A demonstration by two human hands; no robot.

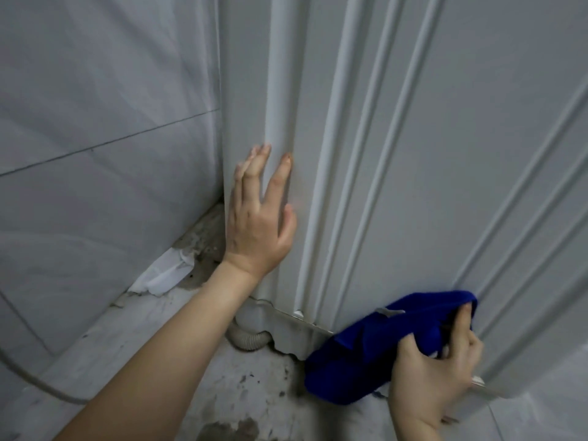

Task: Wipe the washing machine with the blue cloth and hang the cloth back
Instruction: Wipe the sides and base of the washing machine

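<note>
While the left hand point(259, 224) rests flat with straight fingers on the washing machine point(445, 154) at frame centre, the right hand point(436, 374) grips the bunched blue cloth point(375, 348) at lower right. The cloth presses against the ribbed panel's bottom edge, so unwiped panel likely lies up-frame, along the ribs.

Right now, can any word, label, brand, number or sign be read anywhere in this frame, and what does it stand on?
None can be read. The washing machine shows only a plain ribbed panel; the blue cloth, the wall tiles and the drain hose show no print.
</note>
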